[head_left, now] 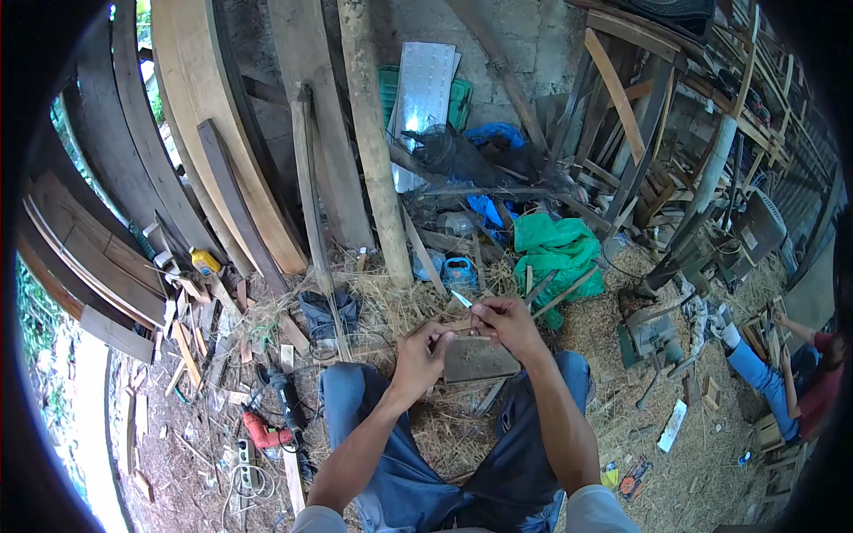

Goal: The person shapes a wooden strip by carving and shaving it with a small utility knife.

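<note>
My right hand (506,325) is closed around a small knife, whose bright blade (460,299) points up and to the left. My left hand (421,357) pinches a thin light strip (461,327), which looks like wood or bamboo and runs across toward my right hand. The knife's handle is hidden by my fingers. Below the strip, between my knees, a flat-topped wooden block (480,361) stands on the shavings.
A red drill (266,432) and a dark power tool (286,396) lie left of my legs. Long boards (222,133) lean on the wall. Green sheeting (555,258) is heaped ahead. Right, a grey-green machine (651,336) stands near another person (804,377).
</note>
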### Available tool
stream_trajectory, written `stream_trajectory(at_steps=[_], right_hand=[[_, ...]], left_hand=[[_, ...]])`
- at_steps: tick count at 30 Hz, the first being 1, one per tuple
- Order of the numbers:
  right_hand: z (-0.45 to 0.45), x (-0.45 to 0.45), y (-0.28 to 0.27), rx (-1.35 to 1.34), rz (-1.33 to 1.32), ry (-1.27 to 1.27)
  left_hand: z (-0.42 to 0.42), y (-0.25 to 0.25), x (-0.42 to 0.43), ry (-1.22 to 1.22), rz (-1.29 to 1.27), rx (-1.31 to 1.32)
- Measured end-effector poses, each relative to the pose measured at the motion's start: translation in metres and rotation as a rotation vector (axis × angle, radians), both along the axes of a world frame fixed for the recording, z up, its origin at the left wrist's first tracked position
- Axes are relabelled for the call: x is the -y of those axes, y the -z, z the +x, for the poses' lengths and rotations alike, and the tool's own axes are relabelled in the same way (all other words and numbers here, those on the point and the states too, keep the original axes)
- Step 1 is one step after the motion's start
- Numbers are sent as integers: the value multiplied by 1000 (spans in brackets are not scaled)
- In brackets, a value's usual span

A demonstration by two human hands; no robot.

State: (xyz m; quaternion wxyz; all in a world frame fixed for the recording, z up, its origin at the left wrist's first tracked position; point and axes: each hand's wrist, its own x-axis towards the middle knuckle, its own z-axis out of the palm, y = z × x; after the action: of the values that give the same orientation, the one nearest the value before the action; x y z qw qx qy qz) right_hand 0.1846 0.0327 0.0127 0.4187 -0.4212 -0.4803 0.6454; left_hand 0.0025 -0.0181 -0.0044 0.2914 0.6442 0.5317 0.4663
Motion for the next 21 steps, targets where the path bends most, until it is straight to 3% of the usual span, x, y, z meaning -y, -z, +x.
stream_trajectory(at_steps=[6,8,10,12,14,16,18,20,21], right_hand=[[0,-5,6,4,69,20],[-9,3,9,218,92,-63],[-12,2,11,82,45,-113],[4,-11,4,71,36,129],[9,-14,4,-23,37,51],[-6,1,7,115,48,55],[-8,1,9,4,-52,-77],[7,-14,4,61,-32,213],[21,-23,3,-65,35,174]], left_hand=[[-3,7,2,-3,54,-23],[-5,8,1,-14,93,-33],[-8,4,1,-7,65,-13],[-13,2,7,-2,20,3],[-9,0,7,4,43,9],[-9,4,4,7,30,5],[-15,6,2,10,7,-21],[-18,6,4,33,-33,51],[-17,5,7,37,-35,50]])
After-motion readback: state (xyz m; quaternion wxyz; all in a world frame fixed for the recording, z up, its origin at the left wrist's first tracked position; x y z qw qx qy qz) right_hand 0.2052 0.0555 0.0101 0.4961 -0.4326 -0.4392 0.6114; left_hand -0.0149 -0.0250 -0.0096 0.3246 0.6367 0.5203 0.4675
